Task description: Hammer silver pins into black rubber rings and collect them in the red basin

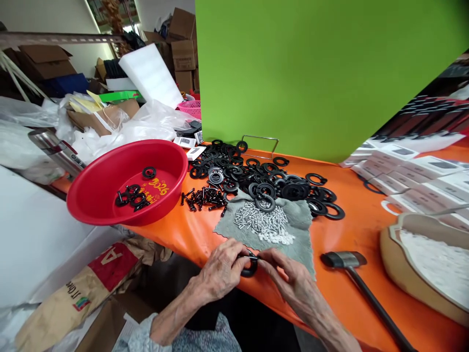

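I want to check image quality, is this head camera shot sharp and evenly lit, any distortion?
Head view: even, soft light, no harsh shadows; mild glare on the red basin. Wide-angle bending tilts the green board and edges. Both hands, left hand and right hand, and the black ring look reasonably sharp.

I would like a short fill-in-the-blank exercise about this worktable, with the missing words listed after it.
1. Both hands, left hand and right hand, hold one black ring at the table's ____ edge.
2. The bowl holding a few rings is ____ in colour.
3. The silver screws lie on a grey ____.
4. Right of the hands lies a ____ with a dark handle.

Missing words: near; red; cloth; hammer
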Demonstrator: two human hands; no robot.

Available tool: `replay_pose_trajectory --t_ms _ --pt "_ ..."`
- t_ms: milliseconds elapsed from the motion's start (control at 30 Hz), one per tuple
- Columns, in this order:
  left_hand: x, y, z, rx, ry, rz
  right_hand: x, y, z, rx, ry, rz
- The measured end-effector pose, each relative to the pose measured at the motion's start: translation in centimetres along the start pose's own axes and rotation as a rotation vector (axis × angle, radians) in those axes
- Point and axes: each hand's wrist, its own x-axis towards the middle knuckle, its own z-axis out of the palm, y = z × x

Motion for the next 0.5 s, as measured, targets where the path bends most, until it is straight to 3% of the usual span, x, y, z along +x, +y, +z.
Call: replay_pose_trajectory --t_ms 167,500 --pt "0.0 -0.7 0.5 0.197 -0.02 0.024 -0.1 1.1 0.9 -0.07 0.014 -0.053" --pt "0.2 -1.7 1.1 0.146 -0.002 0.078 -0.5 1.2 2.0 -0.131 0.04 -0.134"
